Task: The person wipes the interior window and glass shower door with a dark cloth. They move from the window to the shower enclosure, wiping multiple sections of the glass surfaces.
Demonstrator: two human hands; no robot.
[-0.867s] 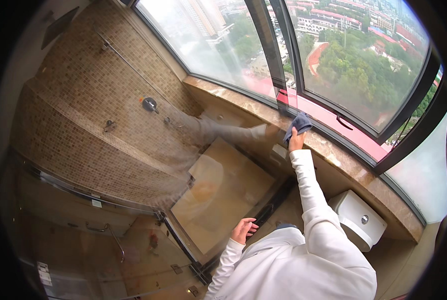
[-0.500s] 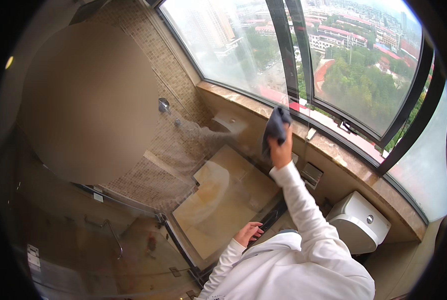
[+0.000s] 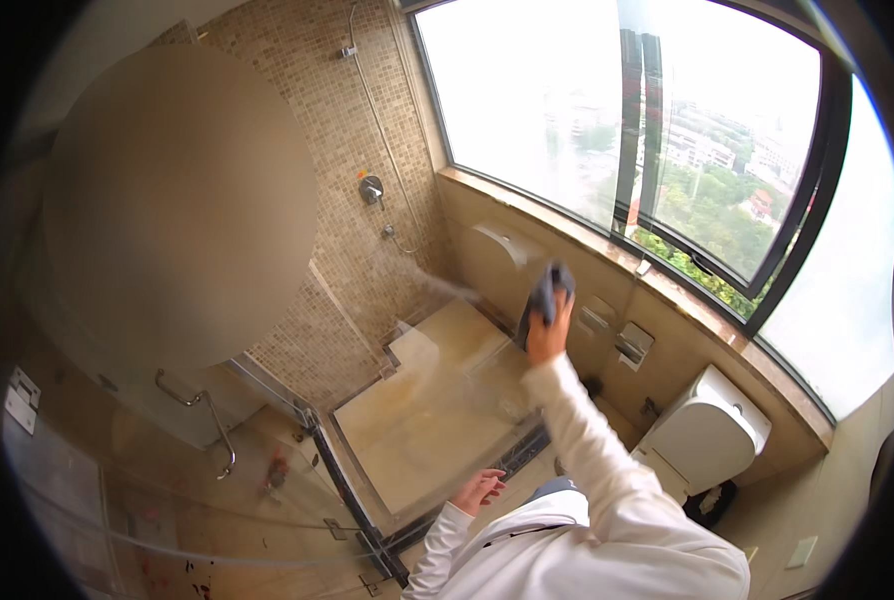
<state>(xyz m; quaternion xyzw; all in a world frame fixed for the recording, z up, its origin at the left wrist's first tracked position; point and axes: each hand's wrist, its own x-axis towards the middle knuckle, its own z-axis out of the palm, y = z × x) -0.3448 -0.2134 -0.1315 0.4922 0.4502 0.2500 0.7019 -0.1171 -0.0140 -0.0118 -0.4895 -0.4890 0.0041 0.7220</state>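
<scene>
A folded dark grey cloth [image 3: 547, 297] is gripped in my right hand [image 3: 550, 335], whose arm stretches forward in a white sleeve. It seems to be held against a clear glass shower panel, which shows faint pale reflections; actual contact is hard to make out. My left hand [image 3: 479, 491] hangs low in front of me, holding nothing, its fingers loosely apart. Close beyond it runs the dark bottom edge [image 3: 523, 455] of the shower enclosure. Through the glass, the beige shower floor [image 3: 417, 455] is visible.
On the right stands a white toilet [image 3: 712, 425], with a paper holder [image 3: 634, 344] on the wall nearby. A wide window [image 3: 737, 150] lies above the stone sill [image 3: 587, 232]. The shower valve [image 3: 371, 190] is on the mosaic wall. At left are a glass door's handle [image 3: 217, 430] and hinge [image 3: 24, 400].
My right hand has brought the cloth down from the window-sill level to below it in view. The whole view has shifted, showing more of the shower wall. My left hand remains low.
</scene>
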